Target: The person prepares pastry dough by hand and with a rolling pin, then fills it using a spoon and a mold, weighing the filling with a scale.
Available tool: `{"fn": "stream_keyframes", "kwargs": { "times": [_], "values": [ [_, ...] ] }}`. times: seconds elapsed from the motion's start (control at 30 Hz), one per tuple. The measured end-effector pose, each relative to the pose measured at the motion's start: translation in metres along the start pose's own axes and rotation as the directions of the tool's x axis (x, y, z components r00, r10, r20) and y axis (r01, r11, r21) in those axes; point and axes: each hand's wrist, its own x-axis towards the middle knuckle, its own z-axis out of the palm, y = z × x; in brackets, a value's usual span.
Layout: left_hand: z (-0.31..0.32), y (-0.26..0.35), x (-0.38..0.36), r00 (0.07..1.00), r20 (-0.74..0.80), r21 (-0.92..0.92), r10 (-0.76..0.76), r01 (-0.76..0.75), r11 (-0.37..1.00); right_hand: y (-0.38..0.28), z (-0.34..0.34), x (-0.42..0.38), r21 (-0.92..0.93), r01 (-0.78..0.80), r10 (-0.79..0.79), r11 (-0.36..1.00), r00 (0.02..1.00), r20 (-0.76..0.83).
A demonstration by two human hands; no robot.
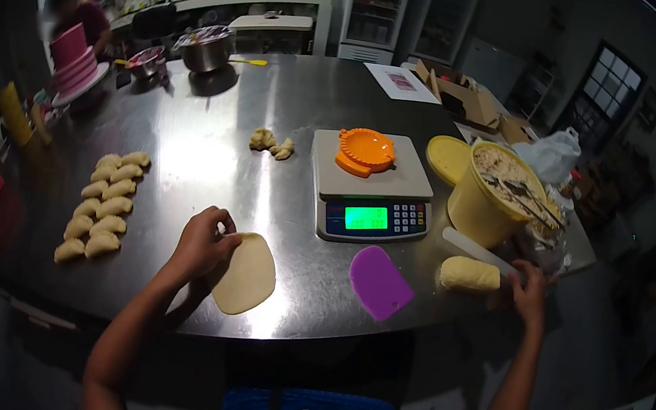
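My left hand (208, 243) pinches the top left edge of a flat, rolled-out sheet of dough (246, 279) near the table's front edge. To the right, my right hand (531, 291) has its curled fingers at the near end of a white rolling pin (470, 247). Just in front of the pin, beside those fingers, lies a thick pale yellow block of dough (468, 275). Between my hands a purple dough scraper (380, 283) rests flat. An orange dumpling mould (366, 151) sits unfolded on the digital scale (371, 199), whose display glows green.
Two rows of folded dumplings (102, 205) lie at left. Dough scraps (271, 143) sit behind the sheet. A yellow tub (484, 207) of filling with utensils stands right, beside its lid (448, 158). A pink tiered cake (73, 65), a steel bowl (204, 55) and another person (88, 21) are back left.
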Motion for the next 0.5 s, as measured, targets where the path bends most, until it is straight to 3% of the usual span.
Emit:
{"fn": "stream_keyframes", "kwargs": {
  "times": [0.07,0.1,0.17,0.23,0.3,0.37,0.47,0.5],
  "values": [
    [-0.001,0.003,-0.005,0.999,0.047,-0.045,0.028,-0.026,0.999,-0.040,-0.011,0.001,0.044,0.016,-0.004,0.999,0.968,-0.250],
    [-0.001,0.004,-0.008,1.000,0.026,-0.055,0.002,-0.001,0.999,-0.059,-0.011,0.001,0.043,0.047,-0.036,0.998,0.971,-0.236],
    [-0.007,0.007,-0.016,0.993,0.040,-0.140,0.108,-0.102,0.985,-0.102,0.000,-0.004,0.458,0.134,0.027,0.879,0.945,-0.327],
    [-0.018,0.009,-0.018,0.974,0.117,-0.072,0.194,-0.186,0.980,-0.167,0.014,-0.002,0.639,0.245,-0.162,0.729,0.969,-0.187],
    [-0.034,0.023,-0.022,0.960,0.188,-0.099,0.207,-0.191,0.976,-0.209,0.043,0.003,0.794,0.213,-0.339,0.569,0.941,-0.010],
    [-0.042,0.030,-0.025,0.956,0.180,-0.166,0.230,-0.201,0.965,-0.255,0.059,0.009,0.779,0.134,-0.440,0.613,0.877,0.195],
    [-0.059,0.052,-0.028,0.945,0.212,-0.275,0.250,-0.188,0.943,-0.314,0.101,0.012,0.858,0.114,-0.540,0.501,0.816,0.206],
    [-0.066,0.062,-0.028,0.940,0.240,-0.329,0.243,-0.156,0.931,-0.329,0.112,0.011,0.905,0.007,-0.574,0.425,0.776,0.263]
  ]
}}
